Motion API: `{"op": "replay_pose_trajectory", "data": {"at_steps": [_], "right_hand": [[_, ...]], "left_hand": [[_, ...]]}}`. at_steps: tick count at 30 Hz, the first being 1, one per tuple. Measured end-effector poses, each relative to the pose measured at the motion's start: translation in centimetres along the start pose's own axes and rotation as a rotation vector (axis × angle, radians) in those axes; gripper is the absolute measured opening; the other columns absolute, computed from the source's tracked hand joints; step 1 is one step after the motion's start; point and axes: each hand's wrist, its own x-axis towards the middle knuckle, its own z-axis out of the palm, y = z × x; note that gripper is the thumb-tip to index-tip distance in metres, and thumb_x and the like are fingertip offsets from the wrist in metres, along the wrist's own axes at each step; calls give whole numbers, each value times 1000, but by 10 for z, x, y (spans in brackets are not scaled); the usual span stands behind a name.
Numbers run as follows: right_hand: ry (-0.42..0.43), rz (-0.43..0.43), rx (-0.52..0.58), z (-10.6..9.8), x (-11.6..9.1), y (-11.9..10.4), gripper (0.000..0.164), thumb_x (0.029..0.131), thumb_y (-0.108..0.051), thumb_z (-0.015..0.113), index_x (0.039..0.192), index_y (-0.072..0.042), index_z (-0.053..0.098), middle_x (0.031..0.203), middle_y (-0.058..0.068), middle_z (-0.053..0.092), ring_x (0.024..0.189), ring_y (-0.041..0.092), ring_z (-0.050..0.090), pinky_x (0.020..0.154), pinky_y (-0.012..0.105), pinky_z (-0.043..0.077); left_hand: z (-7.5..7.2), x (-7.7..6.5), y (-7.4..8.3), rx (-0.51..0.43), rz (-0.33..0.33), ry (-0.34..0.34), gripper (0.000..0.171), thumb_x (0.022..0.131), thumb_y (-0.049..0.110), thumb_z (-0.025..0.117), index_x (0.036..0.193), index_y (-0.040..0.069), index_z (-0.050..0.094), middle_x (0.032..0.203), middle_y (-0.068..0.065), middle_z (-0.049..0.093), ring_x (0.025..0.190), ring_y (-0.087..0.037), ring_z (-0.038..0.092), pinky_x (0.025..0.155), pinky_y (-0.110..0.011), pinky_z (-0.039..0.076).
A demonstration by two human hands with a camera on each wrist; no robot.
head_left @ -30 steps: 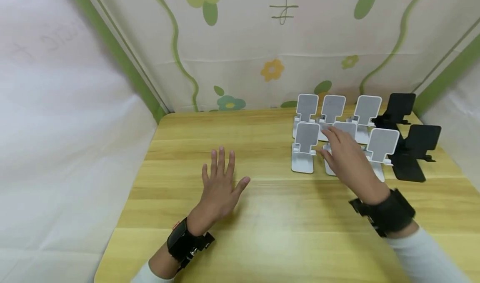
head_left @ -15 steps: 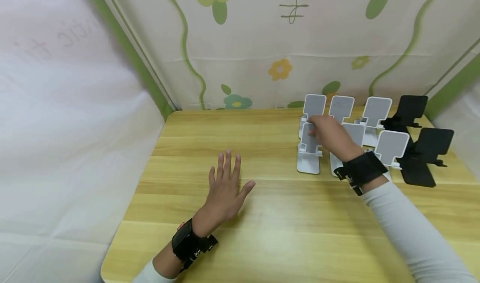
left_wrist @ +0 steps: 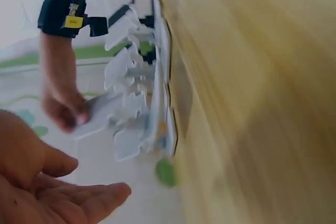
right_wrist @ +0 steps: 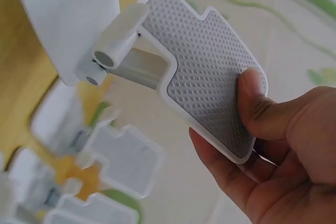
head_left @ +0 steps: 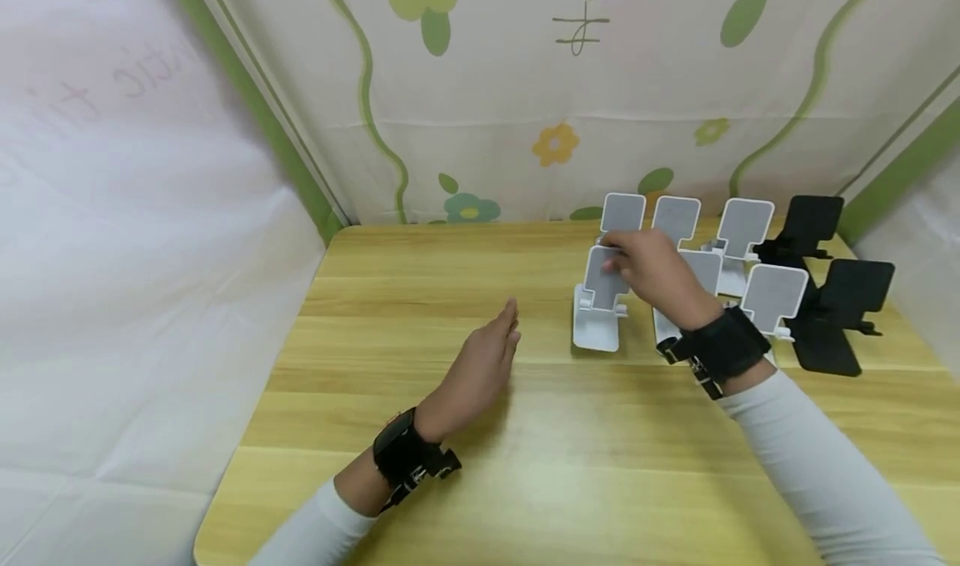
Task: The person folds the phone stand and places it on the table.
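Observation:
My right hand (head_left: pixel 660 274) pinches the top of a white phone stand (head_left: pixel 597 331) with a grey pad, the front-left one of the group. In the right wrist view the thumb presses the ridged pad (right_wrist: pixel 205 69) while the fingers lie behind the plate. The stand's base is tilted slightly, close over the table. My left hand (head_left: pixel 476 376) is to the left of that stand, apart from it, turned on edge with its fingers straight and together. The left wrist view shows the left palm (left_wrist: pixel 31 187) facing up in frame, holding nothing.
Several more white phone stands (head_left: pixel 775 295) stand in two rows at the right of the wooden table (head_left: pixel 420 274). Two black phone stands (head_left: pixel 855 287) are at the far right end. A flowered cloth (head_left: pixel 495 91) hangs behind the table.
My right hand has gone from above the front row to the front-left stand's top and shifted that stand slightly left. My left hand has turned from palm-down, spread, onto its edge.

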Motion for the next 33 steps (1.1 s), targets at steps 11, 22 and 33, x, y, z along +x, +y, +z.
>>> {"op": "replay_pose_trajectory", "data": {"at_steps": [11,22,33], "right_hand": [[20,-103,62,-17,-3,-65,19,89,-2,76,107,3,73,101,17,76,90,30,73,72,44,63],[30,-32,269,-24,-7,-73,42,91,-14,77,128,0,65,119,18,72,104,33,72,83,48,62],[-241,270,712,-15,-10,-61,66,88,-19,83,143,-4,49,122,20,66,105,28,67,83,32,58]], "left_hand": [[14,30,7,-820,-275,-195,40,106,13,56,137,-12,56,129,-25,67,114,-30,71,97,-43,60],[1,25,14,-839,-292,-162,32,102,4,58,130,-11,62,126,-24,69,106,-25,72,92,-42,62],[-21,17,26,-856,-245,-200,36,101,4,58,132,-14,59,124,-28,68,98,-20,72,87,-34,63]]}}
